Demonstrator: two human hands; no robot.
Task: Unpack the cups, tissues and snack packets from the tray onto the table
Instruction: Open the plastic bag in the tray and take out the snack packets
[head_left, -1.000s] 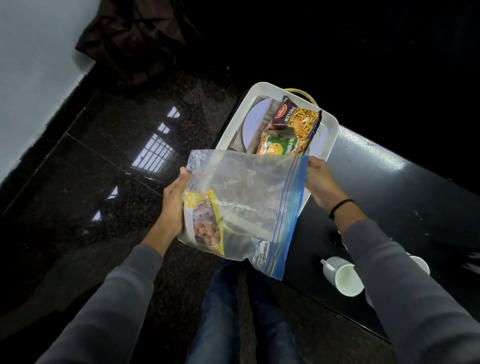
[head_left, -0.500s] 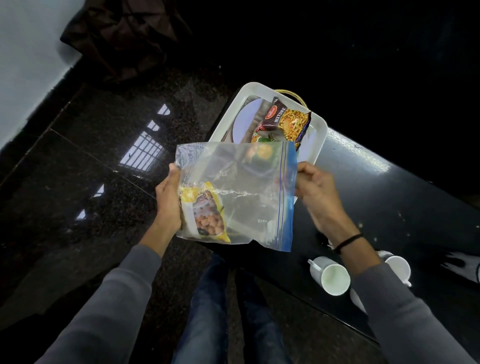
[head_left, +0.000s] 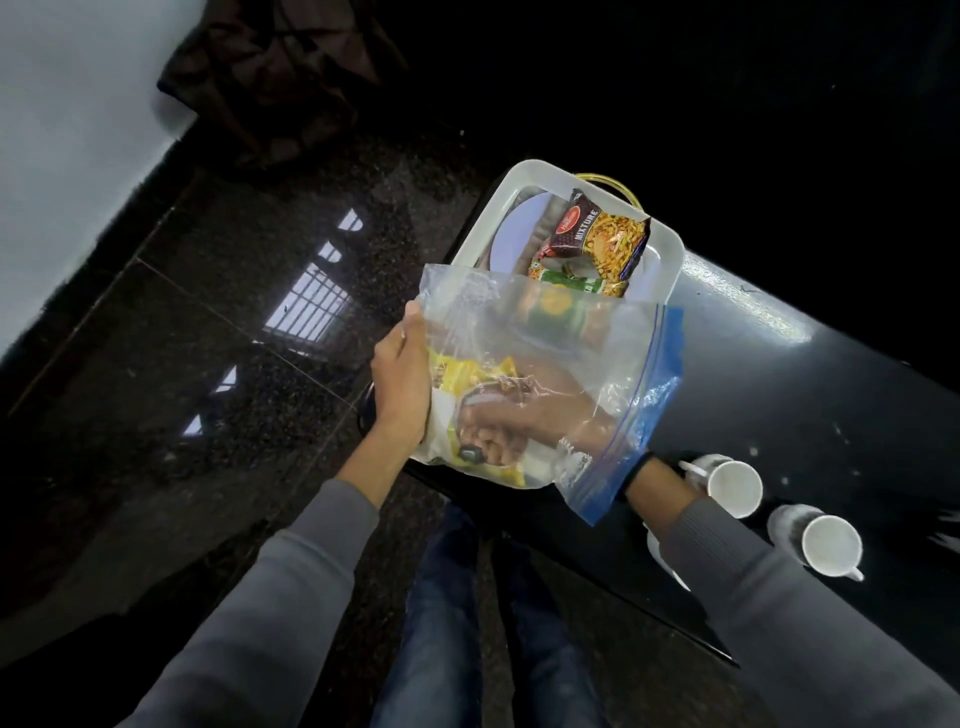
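I hold a clear zip bag (head_left: 597, 343) with a blue seal strip over the table's near edge. My left hand (head_left: 402, 384) grips its left side. My right hand (head_left: 524, 415) is inside the bag, seen through the plastic, with its fingers curled on a yellow snack packet (head_left: 467, 371). Behind the bag stands the white tray (head_left: 670, 249) with a dark "Mixture" packet (head_left: 597, 234) and a green packet (head_left: 566, 283) in it. Two white cups (head_left: 730, 486) (head_left: 831, 545) stand on the black table (head_left: 805, 395) by my right forearm; a third cup (head_left: 657, 556) is mostly hidden behind my sleeve.
The table's edge runs diagonally from the tray down to the lower right. Polished dark floor lies to the left, and my legs in jeans (head_left: 441, 623) are below. A dark cloth bundle (head_left: 270, 67) lies at the top left by a pale wall.
My right hand let go of the bag's right edge and went into the bag onto the yellow packet. The bag has tilted, with its open end toward my right arm.
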